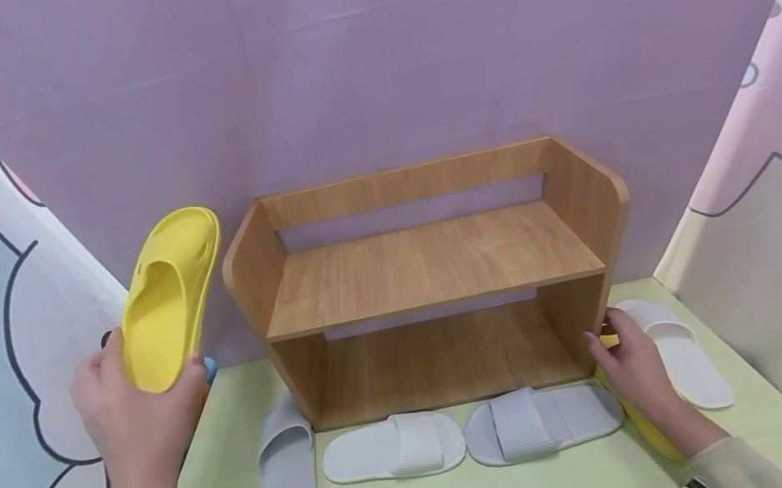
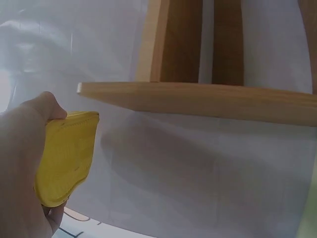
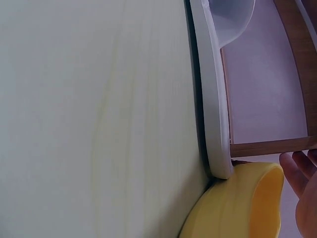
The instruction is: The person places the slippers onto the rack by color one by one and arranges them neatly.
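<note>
Our left hand (image 1: 146,407) has fingers curled round a yellow plastic slipper (image 1: 161,304), left of the brown wooden shelf (image 1: 431,259). Our right hand (image 1: 636,363), fingers half bent, is at a second yellow slipper (image 3: 228,208); we cannot tell if it grips. Swinging inward low might strike the shelf.

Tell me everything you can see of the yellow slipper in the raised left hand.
The bright yellow, foam-like slipper has a wide band over the front, with small openings, and an open back; in the left wrist view its sole looks finely ridged. It is held in the air, left of the light-brown wooden shelf, toe up and leaning right, footbed facing the head camera. The person's left hand grips its heel end; nothing else visibly touches it.
</note>
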Motion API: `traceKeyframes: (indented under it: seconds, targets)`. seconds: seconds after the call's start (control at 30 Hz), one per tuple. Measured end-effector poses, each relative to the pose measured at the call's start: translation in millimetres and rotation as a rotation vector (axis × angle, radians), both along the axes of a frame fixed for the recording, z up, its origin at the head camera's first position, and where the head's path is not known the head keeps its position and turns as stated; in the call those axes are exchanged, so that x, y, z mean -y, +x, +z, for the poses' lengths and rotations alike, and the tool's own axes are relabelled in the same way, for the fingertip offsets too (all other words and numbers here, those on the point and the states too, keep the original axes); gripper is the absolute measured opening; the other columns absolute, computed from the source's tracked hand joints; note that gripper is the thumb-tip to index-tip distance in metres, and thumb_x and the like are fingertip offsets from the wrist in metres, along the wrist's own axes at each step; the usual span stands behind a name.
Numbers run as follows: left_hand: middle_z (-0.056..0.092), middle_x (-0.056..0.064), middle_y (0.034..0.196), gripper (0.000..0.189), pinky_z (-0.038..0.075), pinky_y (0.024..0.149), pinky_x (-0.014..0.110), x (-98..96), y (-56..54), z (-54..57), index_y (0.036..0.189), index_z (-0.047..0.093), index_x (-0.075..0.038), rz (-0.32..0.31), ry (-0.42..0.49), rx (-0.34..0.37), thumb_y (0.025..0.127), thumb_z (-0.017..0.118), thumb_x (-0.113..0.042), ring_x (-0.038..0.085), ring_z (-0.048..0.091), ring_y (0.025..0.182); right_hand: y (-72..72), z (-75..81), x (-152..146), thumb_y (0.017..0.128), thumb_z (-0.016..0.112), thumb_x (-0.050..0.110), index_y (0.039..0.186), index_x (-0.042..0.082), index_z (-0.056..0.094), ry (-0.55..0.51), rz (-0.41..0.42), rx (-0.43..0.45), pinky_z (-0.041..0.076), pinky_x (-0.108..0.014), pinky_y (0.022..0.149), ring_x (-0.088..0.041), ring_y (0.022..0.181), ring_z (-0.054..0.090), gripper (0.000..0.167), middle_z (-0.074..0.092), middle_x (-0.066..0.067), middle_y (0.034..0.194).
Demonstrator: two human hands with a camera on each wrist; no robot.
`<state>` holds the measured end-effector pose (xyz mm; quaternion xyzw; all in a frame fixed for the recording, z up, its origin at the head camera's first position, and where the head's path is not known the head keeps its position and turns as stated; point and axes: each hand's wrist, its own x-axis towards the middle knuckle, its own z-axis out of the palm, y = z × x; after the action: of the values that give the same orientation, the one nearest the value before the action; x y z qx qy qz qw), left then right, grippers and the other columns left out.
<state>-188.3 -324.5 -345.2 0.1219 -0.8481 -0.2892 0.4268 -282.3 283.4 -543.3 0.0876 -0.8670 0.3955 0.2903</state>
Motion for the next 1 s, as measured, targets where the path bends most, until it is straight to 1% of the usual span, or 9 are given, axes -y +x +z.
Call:
traceKeyframes:
  seconds: [0.17, 0.33, 0.47, 0.53, 0.63, 0.7, 0.83, 0.9, 1.0]
  targets:
    - [0.052, 0.029, 0.138, 0.094, 0.037, 0.085, 0.052, -6.0, 2.6, 4.4, 0.163, 0.053, -0.006, -0.003, -0.024, -0.051, 0.078, 0.089, -0.029, 0.040, 0.046, 0.126, -0.1, -0.8, -0.2, 0.102, 0.074, 0.000, 0.140, -0.003, 0.060, -0.001, -0.003, 0.013, 0.059, -0.015, 0.068, -0.036, 0.101, 0.071, 0.041, 0.072, -0.024, 0.124]
    - [0.054, 0.028, 0.139, 0.096, 0.038, 0.086, 0.050, -13.3, 6.3, 8.2, 0.163, 0.054, -0.007, -0.022, -0.041, -0.094, 0.077, 0.090, -0.028, 0.039, 0.047, 0.127, 0.4, -0.1, 0.0, 0.103, 0.073, 0.001, 0.141, -0.003, 0.059, 0.004, -0.006, 0.023, 0.058, -0.015, 0.070, -0.037, 0.104, 0.071, 0.041, 0.071, -0.024, 0.127]
    - [0.054, 0.028, 0.139, 0.096, 0.039, 0.087, 0.052, -19.6, 8.3, 10.0, 0.163, 0.054, -0.007, -0.041, -0.046, -0.108, 0.077, 0.091, -0.027, 0.039, 0.045, 0.129, 1.5, 1.8, 0.5, 0.103, 0.073, 0.002, 0.141, -0.003, 0.059, 0.004, -0.005, 0.031, 0.058, -0.015, 0.070, -0.039, 0.105, 0.071, 0.041, 0.071, -0.024, 0.128]
    - [0.054, 0.032, 0.137, 0.095, 0.037, 0.089, 0.055, -22.2, 8.2, 10.3, 0.160, 0.056, -0.003, -0.068, -0.058, -0.137, 0.075, 0.090, -0.027, 0.044, 0.045, 0.128, 2.0, 2.5, 1.0, 0.103, 0.073, 0.002, 0.141, -0.003, 0.059, 0.001, -0.004, 0.030, 0.058, -0.015, 0.070, -0.039, 0.105, 0.071, 0.041, 0.071, -0.024, 0.127]
    - [0.055, 0.034, 0.134, 0.093, 0.034, 0.088, 0.056, -26.7, 7.2, 10.3, 0.157, 0.059, 0.000, -0.101, -0.073, -0.173, 0.073, 0.089, -0.028, 0.047, 0.046, 0.126, 2.6, 3.1, 1.7, 0.103, 0.073, 0.001, 0.140, -0.004, 0.059, -0.003, -0.001, 0.030, 0.059, -0.016, 0.069, -0.038, 0.104, 0.071, 0.040, 0.071, -0.024, 0.126]
    - [0.056, 0.034, 0.131, 0.091, 0.034, 0.087, 0.054, -30.0, 5.9, 9.9, 0.155, 0.061, -0.001, -0.122, -0.084, -0.193, 0.072, 0.088, -0.029, 0.046, 0.048, 0.123, 2.8, 3.2, 1.8, 0.103, 0.073, 0.001, 0.140, -0.003, 0.059, -0.003, -0.001, 0.034, 0.059, -0.017, 0.069, -0.037, 0.104, 0.071, 0.040, 0.071, -0.024, 0.126]
    - [0.057, 0.032, 0.127, 0.089, 0.039, 0.083, 0.051, -37.5, 2.8, 9.9, 0.154, 0.063, -0.004, -0.150, -0.102, -0.206, 0.073, 0.087, -0.031, 0.043, 0.052, 0.117, 2.7, 3.5, 1.4, 0.104, 0.073, 0.002, 0.141, -0.003, 0.059, 0.000, -0.002, 0.041, 0.059, -0.016, 0.070, -0.037, 0.105, 0.071, 0.040, 0.071, -0.024, 0.128]
    - [0.057, 0.032, 0.125, 0.089, 0.040, 0.083, 0.051, -41.2, 0.6, 10.0, 0.155, 0.063, -0.004, -0.166, -0.118, -0.212, 0.074, 0.086, -0.032, 0.043, 0.053, 0.116, 2.6, 3.6, 1.0, 0.104, 0.073, 0.002, 0.141, -0.003, 0.058, 0.001, -0.002, 0.041, 0.059, -0.015, 0.070, -0.038, 0.105, 0.071, 0.041, 0.071, -0.024, 0.129]
    - [0.056, 0.031, 0.126, 0.089, 0.041, 0.082, 0.049, -46.9, -2.2, 9.9, 0.156, 0.061, -0.005, -0.182, -0.137, -0.209, 0.076, 0.085, -0.034, 0.041, 0.053, 0.116, 2.6, 3.8, 0.8, 0.104, 0.073, 0.002, 0.142, -0.003, 0.058, 0.001, -0.001, 0.040, 0.058, -0.015, 0.070, -0.038, 0.105, 0.071, 0.041, 0.071, -0.024, 0.129]
